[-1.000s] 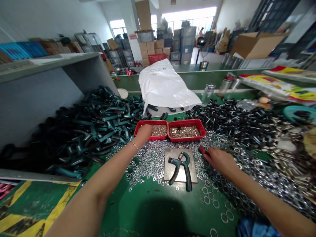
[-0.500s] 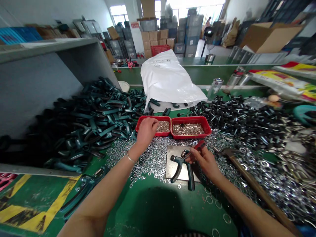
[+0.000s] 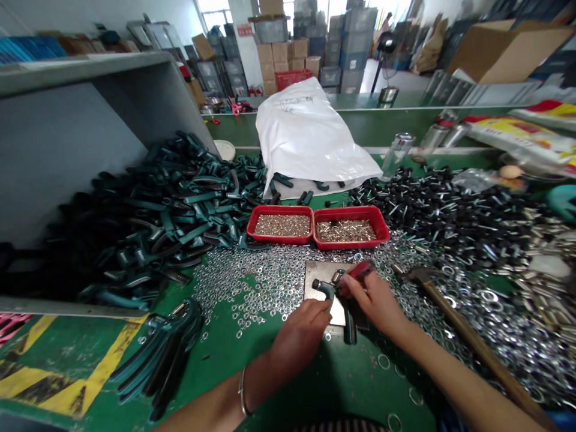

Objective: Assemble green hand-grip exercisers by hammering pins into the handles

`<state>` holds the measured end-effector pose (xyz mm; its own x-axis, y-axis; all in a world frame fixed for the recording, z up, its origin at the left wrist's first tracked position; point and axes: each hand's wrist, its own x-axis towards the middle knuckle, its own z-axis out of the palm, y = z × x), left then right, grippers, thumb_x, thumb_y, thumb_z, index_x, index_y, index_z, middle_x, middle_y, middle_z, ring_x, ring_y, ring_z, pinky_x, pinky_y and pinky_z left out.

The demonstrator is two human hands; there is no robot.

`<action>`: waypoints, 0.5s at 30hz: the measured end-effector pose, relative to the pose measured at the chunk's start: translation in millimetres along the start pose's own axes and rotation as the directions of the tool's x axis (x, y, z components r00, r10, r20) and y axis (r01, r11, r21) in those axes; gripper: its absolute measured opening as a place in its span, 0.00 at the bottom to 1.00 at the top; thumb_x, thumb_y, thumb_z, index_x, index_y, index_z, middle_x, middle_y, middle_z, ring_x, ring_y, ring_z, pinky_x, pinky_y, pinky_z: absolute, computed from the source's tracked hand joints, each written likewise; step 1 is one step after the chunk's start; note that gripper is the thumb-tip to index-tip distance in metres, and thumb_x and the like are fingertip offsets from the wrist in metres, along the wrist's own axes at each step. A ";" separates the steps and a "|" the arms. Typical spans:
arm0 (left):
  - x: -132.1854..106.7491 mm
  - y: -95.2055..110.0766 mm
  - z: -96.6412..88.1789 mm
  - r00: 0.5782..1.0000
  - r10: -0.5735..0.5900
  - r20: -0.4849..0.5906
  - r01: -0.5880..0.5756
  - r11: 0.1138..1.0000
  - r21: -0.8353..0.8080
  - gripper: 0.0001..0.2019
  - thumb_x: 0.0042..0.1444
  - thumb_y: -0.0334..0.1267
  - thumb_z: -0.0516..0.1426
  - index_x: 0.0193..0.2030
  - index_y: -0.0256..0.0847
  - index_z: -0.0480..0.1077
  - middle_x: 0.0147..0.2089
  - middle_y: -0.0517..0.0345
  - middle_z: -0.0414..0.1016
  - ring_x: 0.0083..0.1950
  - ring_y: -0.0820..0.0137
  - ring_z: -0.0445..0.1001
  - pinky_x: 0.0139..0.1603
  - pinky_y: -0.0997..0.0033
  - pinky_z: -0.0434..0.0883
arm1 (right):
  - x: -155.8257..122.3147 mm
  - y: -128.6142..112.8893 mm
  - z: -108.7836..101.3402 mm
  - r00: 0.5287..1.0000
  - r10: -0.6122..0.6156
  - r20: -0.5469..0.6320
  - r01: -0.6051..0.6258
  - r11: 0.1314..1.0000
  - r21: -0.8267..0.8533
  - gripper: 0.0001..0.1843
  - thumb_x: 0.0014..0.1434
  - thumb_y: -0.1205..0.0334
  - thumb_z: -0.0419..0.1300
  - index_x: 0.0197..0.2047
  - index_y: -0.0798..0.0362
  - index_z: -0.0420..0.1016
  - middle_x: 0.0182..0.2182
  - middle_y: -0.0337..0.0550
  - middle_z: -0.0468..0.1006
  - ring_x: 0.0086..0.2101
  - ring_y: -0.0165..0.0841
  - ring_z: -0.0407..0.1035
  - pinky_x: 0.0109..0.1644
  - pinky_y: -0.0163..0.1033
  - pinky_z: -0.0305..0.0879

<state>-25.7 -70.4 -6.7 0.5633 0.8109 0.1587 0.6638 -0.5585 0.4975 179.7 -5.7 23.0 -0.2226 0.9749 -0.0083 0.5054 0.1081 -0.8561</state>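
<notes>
A green plier-like tool (image 3: 349,324) with two curved handles lies on a square metal plate (image 3: 315,273). My left hand (image 3: 301,336), slightly blurred, is closed around its left handle and hides most of it. In my right hand (image 3: 371,294) is a tool with a red handle (image 3: 362,270), seemingly a screwdriver, held over the plier-like tool's upper end. My fingers cover its tip. Just beyond the plate stand two red trays: the left tray (image 3: 256,236) holds tiny metal pieces, the right tray (image 3: 382,237) small pins.
Loose nuts (image 3: 265,288) surround the plate. Green handle parts (image 3: 189,204) are heaped at left, black-headed screws (image 3: 432,204) at right. A hammer (image 3: 468,336) lies by my right forearm. Several similar tools (image 3: 166,348) sit at lower left. A white sack (image 3: 310,132) stands behind the trays.
My left hand has come from the left red tray back toward me and closed on the plier-like tool's left handle. My right hand stays near the tool with the red handle.
</notes>
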 end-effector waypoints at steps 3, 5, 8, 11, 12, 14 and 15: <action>-1.0 0.3 6.8 0.999 -0.013 -0.029 0.013 1.000 0.007 0.12 0.65 0.26 0.51 0.50 0.39 0.70 0.59 0.51 0.71 0.59 0.63 0.68 0.62 0.58 0.68 | 8.7 -6.6 -1.3 0.997 -0.069 0.040 0.073 0.988 -0.137 0.12 0.67 0.50 0.51 0.38 0.49 0.66 0.26 0.41 0.78 0.29 0.38 0.75 0.39 0.44 0.70; -1.8 0.8 11.4 0.999 -0.012 -0.051 0.013 1.000 0.006 0.11 0.65 0.27 0.50 0.50 0.39 0.70 0.59 0.51 0.71 0.59 0.63 0.68 0.62 0.57 0.68 | 18.9 -11.7 -0.6 0.995 -0.098 0.024 0.100 0.992 -0.080 0.12 0.67 0.51 0.52 0.36 0.49 0.66 0.21 0.36 0.76 0.23 0.33 0.72 0.31 0.38 0.70; -2.6 1.9 16.5 0.997 -0.005 -0.081 0.007 1.000 0.025 0.11 0.65 0.28 0.51 0.51 0.38 0.70 0.59 0.49 0.70 0.58 0.63 0.69 0.61 0.58 0.69 | 35.9 -20.5 -0.9 0.989 -0.116 -0.088 0.119 0.992 0.030 0.23 0.70 0.49 0.42 0.31 0.48 0.68 0.15 0.30 0.72 0.15 0.27 0.63 0.17 0.31 0.64; -0.6 4.2 12.1 0.995 -0.003 -0.102 0.005 1.000 0.018 0.10 0.66 0.30 0.51 0.49 0.36 0.71 0.57 0.47 0.71 0.56 0.64 0.69 0.58 0.61 0.69 | 44.5 -24.7 -6.6 0.977 -0.081 -0.198 0.140 0.942 0.305 0.26 0.71 0.49 0.36 0.27 0.46 0.64 0.10 0.26 0.59 0.11 0.27 0.50 0.12 0.29 0.53; 0.8 5.1 7.1 0.994 -0.026 -0.104 0.026 1.000 0.001 0.10 0.66 0.31 0.51 0.48 0.37 0.72 0.54 0.48 0.73 0.54 0.64 0.69 0.57 0.62 0.69 | 43.7 -22.9 -9.8 0.983 -0.052 -0.178 0.122 0.903 0.411 0.24 0.71 0.48 0.38 0.28 0.46 0.63 0.10 0.26 0.55 0.11 0.27 0.47 0.12 0.30 0.51; 4.6 6.6 -7.7 0.986 -0.116 -0.117 0.111 0.993 -0.045 0.09 0.66 0.33 0.52 0.43 0.41 0.74 0.47 0.51 0.75 0.49 0.64 0.70 0.53 0.62 0.69 | 37.0 -12.6 -17.9 0.999 0.019 -0.048 0.007 0.869 0.494 0.21 0.69 0.45 0.43 0.30 0.47 0.62 0.11 0.25 0.55 0.11 0.27 0.47 0.14 0.31 0.50; 7.0 6.7 -16.8 0.977 -0.168 -0.131 0.159 0.984 -0.079 0.09 0.65 0.34 0.53 0.41 0.42 0.75 0.44 0.52 0.75 0.47 0.64 0.71 0.51 0.61 0.69 | 31.6 -4.5 -22.9 0.998 0.049 0.033 -0.058 0.904 0.422 0.20 0.68 0.43 0.46 0.31 0.47 0.62 0.12 0.26 0.58 0.12 0.27 0.50 0.16 0.32 0.52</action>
<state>-25.6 -65.6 12.0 0.3741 0.9092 0.1829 0.7037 -0.4067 0.5825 189.4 29.1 38.5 -0.2249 0.9720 -0.0674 0.1180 -0.0415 -0.9921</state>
